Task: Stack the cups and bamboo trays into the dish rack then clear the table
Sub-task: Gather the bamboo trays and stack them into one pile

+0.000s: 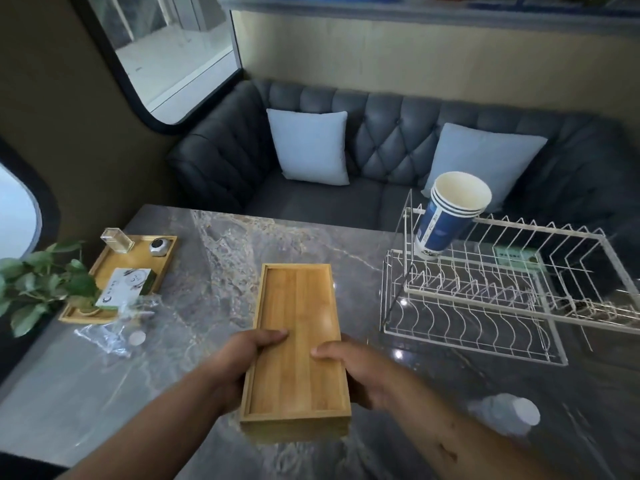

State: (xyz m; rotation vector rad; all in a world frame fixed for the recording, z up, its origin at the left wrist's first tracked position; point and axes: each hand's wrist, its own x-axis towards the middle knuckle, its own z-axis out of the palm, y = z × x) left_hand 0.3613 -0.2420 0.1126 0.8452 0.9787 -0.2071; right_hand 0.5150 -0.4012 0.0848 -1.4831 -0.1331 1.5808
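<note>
Bamboo tray (296,344): held w/ both hands above the surface (194,341), mid-front; long axis runs front to back, open side up.
Left hand (242,358): closed on tray's left rim, thumb laid inside.
Right hand (360,372): closed on tray's right rim, thumb on the inner floor.
Paper cups (446,216): nested stack, tilted, set in the wire dish rack (485,299) at its back-left corner, upper tier.
Dish rack: on surface's right side.
2nd bamboo tray (135,261): near left edge, loaded w/ small items.
Plastic bottle (502,414): lying near front-right, blurred.
</note>
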